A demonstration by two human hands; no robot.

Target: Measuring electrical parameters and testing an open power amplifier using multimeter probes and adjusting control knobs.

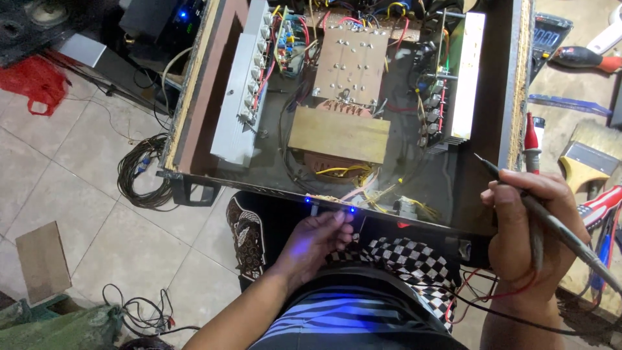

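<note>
- Open amplifier case: rests on the floor and against the person's lap, lid off, insides exposed. All places below are given relative to this case.
- Front edge of the case, nearest the person: two small blue lights are lit along it.
- Left hand: at the front edge, just below the blue lights. The fingers are bent and close together, their tips touching the front panel; whether they pinch a knob cannot be told.
- Right hand: at the front right corner of the case. Its fingers are clamped around two slim test probes; one dark tip points up and inward over the right side of the case, not touching any part.
- Red and black leads: trail from the right hand down across the lap.
- Inside, centre: a large transformer with a tan top, and behind it a brown circuit board with solder points.
- Inside, left and right walls: grey finned heat sinks carrying rows of parts and coloured wiring.
- Right of the case: a paintbrush, a red-handled screwdriver and a meter.
- Left of the case: a coil of dark cable on the tiled floor, with a red plastic bag farther off.
</note>
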